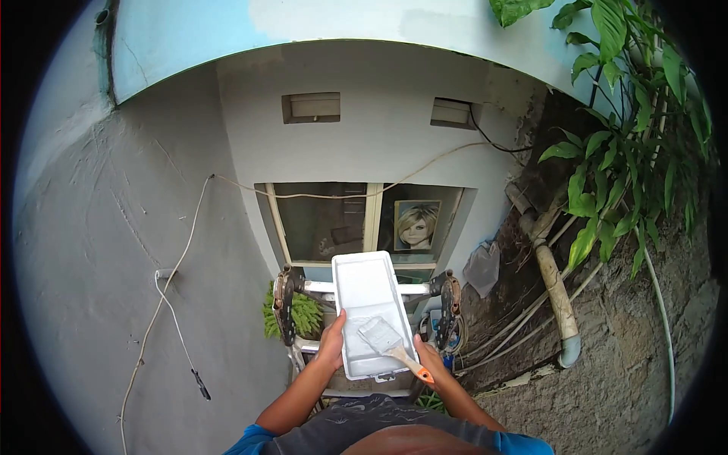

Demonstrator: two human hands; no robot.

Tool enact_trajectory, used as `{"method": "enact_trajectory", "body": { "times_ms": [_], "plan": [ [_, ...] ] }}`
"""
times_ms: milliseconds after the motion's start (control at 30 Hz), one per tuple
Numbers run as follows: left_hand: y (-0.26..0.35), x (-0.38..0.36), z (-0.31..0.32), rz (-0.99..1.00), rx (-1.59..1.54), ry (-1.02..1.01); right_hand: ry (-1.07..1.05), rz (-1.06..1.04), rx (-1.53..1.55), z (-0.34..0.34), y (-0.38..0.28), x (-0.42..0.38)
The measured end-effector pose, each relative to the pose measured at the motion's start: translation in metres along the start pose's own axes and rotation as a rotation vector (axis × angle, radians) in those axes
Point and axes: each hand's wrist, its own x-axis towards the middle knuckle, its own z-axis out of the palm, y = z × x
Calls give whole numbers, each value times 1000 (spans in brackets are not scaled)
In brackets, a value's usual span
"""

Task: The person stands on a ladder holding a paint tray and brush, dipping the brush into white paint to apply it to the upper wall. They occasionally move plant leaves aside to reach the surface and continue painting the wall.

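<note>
A white paint tray (368, 280) is held level in front of the body, above a metal ladder (413, 289). My left hand (331, 341) grips the tray's left edge, fingers hidden beneath it. On the opposite edge, my right hand (430, 358) is closed round the tray's side. A paintbrush (396, 351) with white-coated bristles lies in the lower part of the tray. Its wooden handle with an orange end rests over the tray's lower right rim, close to my right hand.
A grey wall (91, 250) stands left, with a hanging cable (178, 265). Ahead is a window (326, 227) with a portrait picture (416, 225). On the right are a pipe (557, 292), leafy plants (599, 159) and a rough wall (607, 356). A wire crosses above the window.
</note>
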Motion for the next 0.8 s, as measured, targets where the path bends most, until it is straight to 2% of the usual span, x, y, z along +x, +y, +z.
{"method": "enact_trajectory", "body": {
  "times_ms": [200, 400, 600, 800],
  "plan": [
    [-3, 2, -1, 51, -24, -14, -53, -34, 216, -7, 3, -21],
    [-5, 3, -2, 72, -1, 18, -118, -14, 124, -23, 5, -31],
    [-1, 2, -1, 42, -19, 20, -49, -51, 138, -5, -2, -42],
    [7, -5, 6, 57, 30, 53, -73, -15, 116, 0, -5, -45]
  ]
}}
